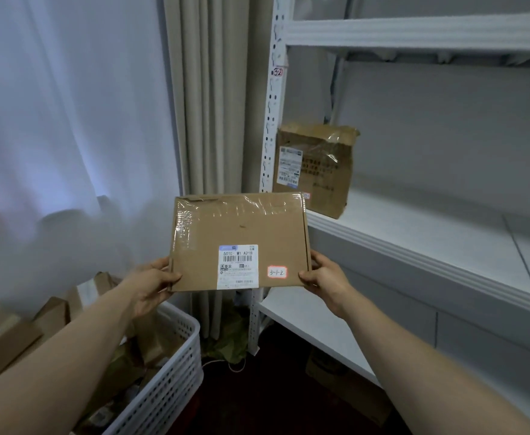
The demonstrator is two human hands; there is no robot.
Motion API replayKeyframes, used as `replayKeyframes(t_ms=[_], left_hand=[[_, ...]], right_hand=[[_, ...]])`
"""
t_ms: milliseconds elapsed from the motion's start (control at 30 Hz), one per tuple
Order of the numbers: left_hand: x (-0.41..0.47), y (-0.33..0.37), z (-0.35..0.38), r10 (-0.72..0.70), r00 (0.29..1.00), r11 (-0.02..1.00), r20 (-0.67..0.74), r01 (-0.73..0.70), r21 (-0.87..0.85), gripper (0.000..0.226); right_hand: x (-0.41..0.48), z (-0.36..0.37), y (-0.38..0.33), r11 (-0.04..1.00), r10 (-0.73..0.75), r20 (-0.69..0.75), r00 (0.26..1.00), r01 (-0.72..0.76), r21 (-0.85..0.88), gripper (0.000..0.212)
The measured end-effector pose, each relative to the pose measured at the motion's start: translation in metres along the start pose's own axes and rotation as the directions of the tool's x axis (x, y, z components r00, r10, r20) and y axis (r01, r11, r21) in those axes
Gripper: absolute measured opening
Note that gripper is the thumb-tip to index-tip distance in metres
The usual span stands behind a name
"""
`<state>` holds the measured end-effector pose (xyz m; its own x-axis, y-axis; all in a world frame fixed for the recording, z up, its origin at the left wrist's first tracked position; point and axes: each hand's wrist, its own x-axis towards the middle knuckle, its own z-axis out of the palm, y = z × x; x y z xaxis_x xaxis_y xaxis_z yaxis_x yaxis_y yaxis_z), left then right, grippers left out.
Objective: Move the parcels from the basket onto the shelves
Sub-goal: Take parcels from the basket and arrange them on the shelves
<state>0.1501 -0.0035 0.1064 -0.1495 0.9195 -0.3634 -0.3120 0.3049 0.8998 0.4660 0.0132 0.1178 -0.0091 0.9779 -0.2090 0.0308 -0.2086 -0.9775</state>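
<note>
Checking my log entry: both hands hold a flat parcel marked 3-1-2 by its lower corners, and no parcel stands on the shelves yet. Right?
Not quite. The head view shows one brown parcel standing at the left end of a shelf. The rest holds: the left hand and right hand hold the flat parcel marked 3-1-2 by its lower corners.

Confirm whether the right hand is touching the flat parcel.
Touching. The head view shows the right hand gripping the flat parcel at its lower right corner: thumb on the front face, fingers curled round the right edge.
</note>
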Motion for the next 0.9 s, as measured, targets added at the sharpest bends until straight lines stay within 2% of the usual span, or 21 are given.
replayKeyframes(t_ms=[267, 400, 533, 900], left_hand=[[0.002, -0.002, 0.01, -0.032, 0.998, 0.995, 0.056, 0.026, 0.096, 0.045], [0.002, -0.002, 0.017, -0.048, 0.995, 0.986, 0.086, 0.033, 0.164, 0.042], [0.007, -0.004, 0.031, -0.068, 0.992, 0.977, 0.109, 0.044, 0.209, 0.043], [0.017, -0.015, 0.078, -0.103, 0.98, 0.966, 0.168, 0.058, 0.253, 0.045]], right_hand=[[-0.009, -0.012, 0.009, 0.999, 0.054, -0.072, 0.996, -0.054, 0.003, 0.061], [-0.008, -0.02, 0.018, 0.995, 0.047, -0.139, 0.989, -0.059, -0.08, 0.044], [-0.013, -0.033, 0.022, 0.996, 0.077, -0.177, 0.981, -0.083, -0.027, 0.034], [-0.02, -0.072, 0.033, 0.993, 0.079, -0.302, 0.95, -0.102, -0.06, 0.037]])
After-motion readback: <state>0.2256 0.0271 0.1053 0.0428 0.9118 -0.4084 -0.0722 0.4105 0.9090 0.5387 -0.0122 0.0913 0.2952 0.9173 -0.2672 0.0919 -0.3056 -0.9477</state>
